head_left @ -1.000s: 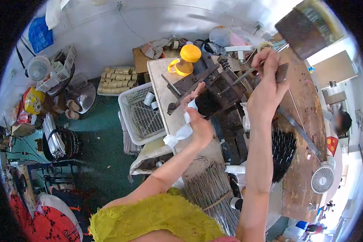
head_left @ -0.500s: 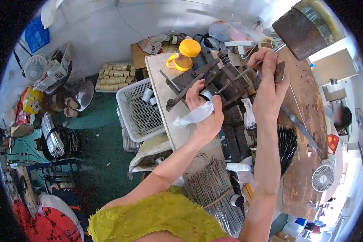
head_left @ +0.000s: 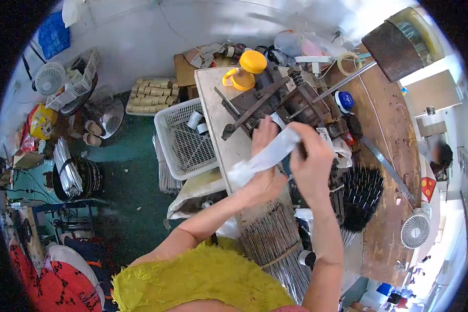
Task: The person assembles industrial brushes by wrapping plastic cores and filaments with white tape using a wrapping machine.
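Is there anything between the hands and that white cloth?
No, nothing visible is in the way. Both hands already touch the white cloth: the right hand grips its upper end, and the left hand is against it lower down, above the grey table.

Right hand (head_left: pixel 311 161) dropped onto white cloth (head_left: pixel 265 157)

Crumpled white cloth strip (head_left: pixel 268 156), slanted, above the workbench (head_left: pixel 229 151)
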A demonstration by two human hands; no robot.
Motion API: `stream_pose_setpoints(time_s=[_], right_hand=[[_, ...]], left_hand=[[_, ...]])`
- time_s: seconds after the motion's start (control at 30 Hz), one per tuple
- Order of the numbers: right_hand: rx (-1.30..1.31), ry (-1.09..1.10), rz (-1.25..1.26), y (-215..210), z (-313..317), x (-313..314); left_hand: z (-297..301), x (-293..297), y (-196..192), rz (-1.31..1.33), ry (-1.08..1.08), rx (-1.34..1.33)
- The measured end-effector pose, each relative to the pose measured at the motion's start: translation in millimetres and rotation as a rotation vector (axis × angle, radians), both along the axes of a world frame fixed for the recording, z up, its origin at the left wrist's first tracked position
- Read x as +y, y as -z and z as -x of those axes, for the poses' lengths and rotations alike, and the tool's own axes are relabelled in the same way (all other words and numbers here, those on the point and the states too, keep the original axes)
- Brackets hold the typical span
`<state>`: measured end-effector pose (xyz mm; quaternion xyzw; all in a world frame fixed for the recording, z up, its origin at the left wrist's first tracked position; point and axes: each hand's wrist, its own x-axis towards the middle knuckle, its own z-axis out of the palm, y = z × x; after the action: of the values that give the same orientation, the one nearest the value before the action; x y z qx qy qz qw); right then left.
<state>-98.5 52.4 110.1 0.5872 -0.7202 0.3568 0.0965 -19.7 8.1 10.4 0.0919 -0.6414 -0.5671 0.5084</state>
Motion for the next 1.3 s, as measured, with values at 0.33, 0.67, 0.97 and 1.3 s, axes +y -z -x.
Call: stream_pose_setpoints(time_s=[0.33, 0.67, 0.97, 1.3], right_hand=[[0.316, -0.343, -0.052, -12.2, -38.5, -50.6], [0.434, -0.414, -0.475, 14.2, -39.1, 15.7], [0.414, -0.412, -0.513, 25.5, -32.9, 46.8], [-0.554, -1.002, -0.387, 3.0, -116.5, 58.1]], left_hand=[[23.6, 6.7, 29.6, 0.304, -0.105, -0.534], [-5.2, 1.4, 66.8, -0.293, 0.393, -0.223], [1.8, -41.3, 26.5, 0.651, -0.258, -0.205], [-8.3, -38.7, 18.2, 0.71, -0.26, -0.4]])
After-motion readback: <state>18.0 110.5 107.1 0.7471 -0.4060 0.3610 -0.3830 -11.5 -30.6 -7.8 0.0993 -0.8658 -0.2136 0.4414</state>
